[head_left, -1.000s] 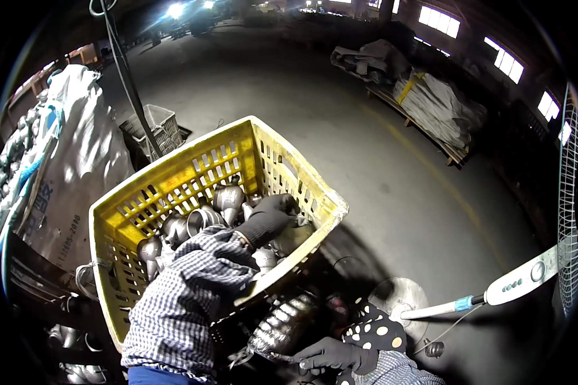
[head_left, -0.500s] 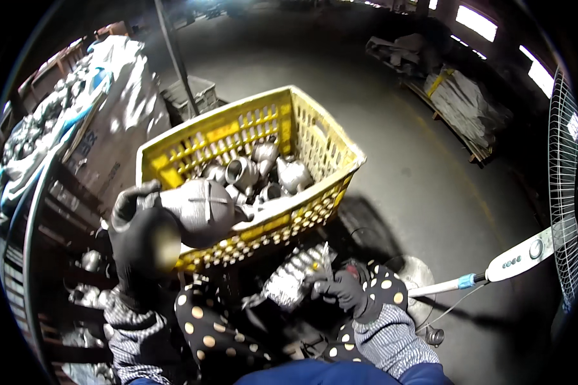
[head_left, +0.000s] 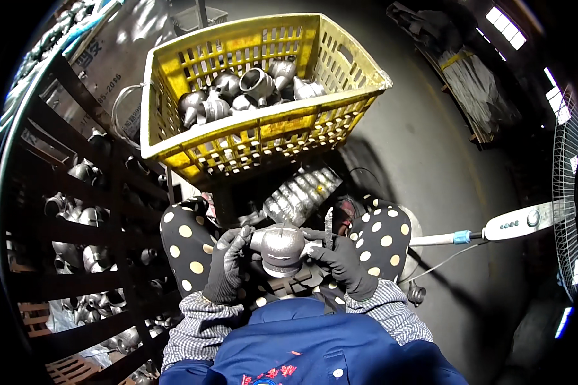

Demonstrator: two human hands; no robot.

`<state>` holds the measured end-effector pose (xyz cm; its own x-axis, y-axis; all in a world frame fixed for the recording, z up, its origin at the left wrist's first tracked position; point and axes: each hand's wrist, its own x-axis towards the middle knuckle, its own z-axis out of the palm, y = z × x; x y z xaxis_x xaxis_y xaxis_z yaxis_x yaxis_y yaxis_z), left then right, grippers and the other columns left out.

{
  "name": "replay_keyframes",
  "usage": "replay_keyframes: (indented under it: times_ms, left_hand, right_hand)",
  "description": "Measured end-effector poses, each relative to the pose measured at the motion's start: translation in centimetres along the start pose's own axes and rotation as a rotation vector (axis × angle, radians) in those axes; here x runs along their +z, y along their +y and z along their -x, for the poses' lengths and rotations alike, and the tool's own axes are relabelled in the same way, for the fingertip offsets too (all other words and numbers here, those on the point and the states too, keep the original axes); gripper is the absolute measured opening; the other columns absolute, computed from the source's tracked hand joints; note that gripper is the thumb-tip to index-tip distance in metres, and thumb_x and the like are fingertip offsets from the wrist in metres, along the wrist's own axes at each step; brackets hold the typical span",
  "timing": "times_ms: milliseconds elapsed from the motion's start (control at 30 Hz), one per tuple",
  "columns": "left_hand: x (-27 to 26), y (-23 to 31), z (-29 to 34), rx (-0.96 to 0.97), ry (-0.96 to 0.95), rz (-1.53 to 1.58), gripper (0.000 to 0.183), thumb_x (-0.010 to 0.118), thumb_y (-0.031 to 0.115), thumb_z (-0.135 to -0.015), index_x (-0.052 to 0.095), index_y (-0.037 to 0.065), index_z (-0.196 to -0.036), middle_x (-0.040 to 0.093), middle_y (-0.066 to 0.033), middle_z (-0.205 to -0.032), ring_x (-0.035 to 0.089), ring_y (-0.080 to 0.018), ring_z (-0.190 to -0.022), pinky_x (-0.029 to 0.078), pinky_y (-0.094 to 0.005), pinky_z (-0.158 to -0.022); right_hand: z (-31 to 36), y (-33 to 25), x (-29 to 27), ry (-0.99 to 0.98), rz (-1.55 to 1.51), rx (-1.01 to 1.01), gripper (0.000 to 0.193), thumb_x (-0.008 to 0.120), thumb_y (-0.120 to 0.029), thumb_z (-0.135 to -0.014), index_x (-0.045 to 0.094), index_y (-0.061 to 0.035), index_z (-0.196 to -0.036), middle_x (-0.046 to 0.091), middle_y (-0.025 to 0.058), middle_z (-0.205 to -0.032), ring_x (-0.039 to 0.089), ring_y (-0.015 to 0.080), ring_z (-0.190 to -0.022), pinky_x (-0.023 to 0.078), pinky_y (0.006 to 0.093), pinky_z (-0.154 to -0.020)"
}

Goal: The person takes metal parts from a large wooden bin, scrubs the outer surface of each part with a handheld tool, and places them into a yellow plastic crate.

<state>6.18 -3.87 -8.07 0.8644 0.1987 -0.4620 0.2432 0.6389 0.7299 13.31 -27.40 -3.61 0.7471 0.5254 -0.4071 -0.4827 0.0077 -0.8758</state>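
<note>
A rounded grey metal casting (head_left: 282, 247), with a collar at its lower end and a stub on either side, sits in front of my lap. My left hand (head_left: 227, 266), in a dark knit glove, is closed on its left stub. My right hand (head_left: 347, 264), gloved too, grips a narrow flat strip-like tool (head_left: 329, 226) pointing upward; whether it is a file I cannot tell. The right fingertips are at the casting's right stub. A dark block-like support (head_left: 295, 282) shows beneath the casting, partly hidden.
A yellow slotted plastic crate (head_left: 263, 131) holding several similar castings stands ahead. Behind my hands lies a silvery ribbed bundle (head_left: 302, 196). A dark slatted rack (head_left: 119, 224) with more castings stands left. At right is a fan (head_left: 565, 192) on a pole; wrapped goods (head_left: 475, 96) lie far right.
My left hand has brought a casting from the crate's near left edge down to my lap. My right hand has moved to meet it, still with the strip-like tool. The view has tilted down.
</note>
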Motion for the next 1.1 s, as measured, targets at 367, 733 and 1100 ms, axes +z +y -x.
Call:
replay_keyframes:
  times_ms: [367,733,1100]
  left_hand:
    - [-0.4,0.5,-0.5,-0.081,-0.095,-0.243,0.026,0.063,0.022,-0.091,0.061,-0.002,-0.101,0.064,-0.0035,-0.088,0.058,-0.0086,-0.079,0.047,-0.0216,-0.075]
    - [0.3,-0.4,-0.4,0.212,-0.656,-0.537,0.073,0.073,0.025,-0.082,0.037,0.002,-0.14,0.046,-0.0091,-0.136,0.045,-0.0184,-0.125,0.036,-0.0313,-0.105]
    - [2.0,0.5,1.3,-0.061,-0.617,0.18,0.081,0.076,0.023,-0.073,0.035,-0.002,-0.139,0.047,-0.0143,-0.135,0.049,-0.0245,-0.123,0.038,-0.0374,-0.106]
  right_hand:
    - [0.8,-0.1,0.6,0.091,0.147,-0.184,0.033,0.066,-0.014,-0.087,0.061,0.0066,-0.113,0.067,0.0062,-0.099,0.059,0.0088,-0.088,0.047,0.0228,-0.079]
    - [0.1,-3.0,1.0,-0.096,0.635,-0.325,0.025,0.071,-0.017,-0.083,0.066,0.0005,-0.101,0.069,0.0064,-0.095,0.061,0.0099,-0.087,0.049,0.026,-0.079]
    - [0.1,-4.4,4.5,-0.023,0.063,-0.012,0.031,0.06,-0.015,-0.092,0.062,-0.0028,-0.12,0.065,0.0028,-0.083,0.053,0.004,-0.066,0.042,0.0182,-0.058]
